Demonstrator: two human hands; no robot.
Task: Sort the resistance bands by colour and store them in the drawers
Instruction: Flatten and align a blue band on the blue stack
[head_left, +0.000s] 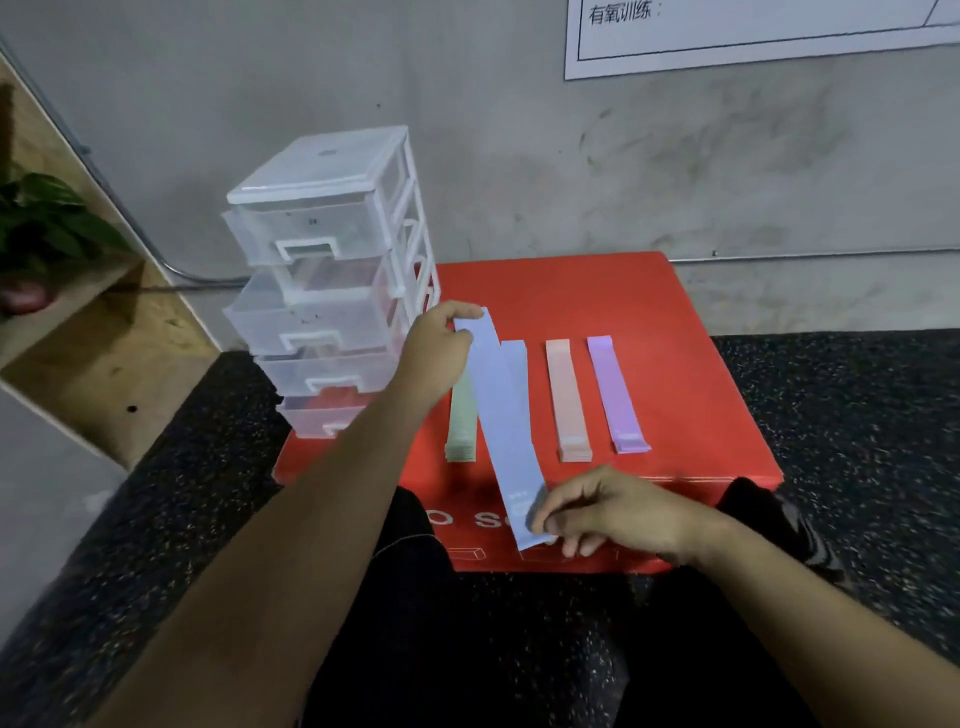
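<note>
Grey concrete wall behind, a red box (597, 296) serves as your table, the drawers (322, 228) at its left corner. You pinch a blue band (506, 415) at both ends, left hand (434, 358) far, right hand (613, 509) near. Green bands (461, 421), pink bands (569, 400) and purple bands (618, 395) lie sorted in rows. By the look of it, nothing is stored yet.

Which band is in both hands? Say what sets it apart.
The slanted blue band, pinched at its far end by the left hand, near end by the right hand; green, pink and purple bands lie on the red box.
</note>
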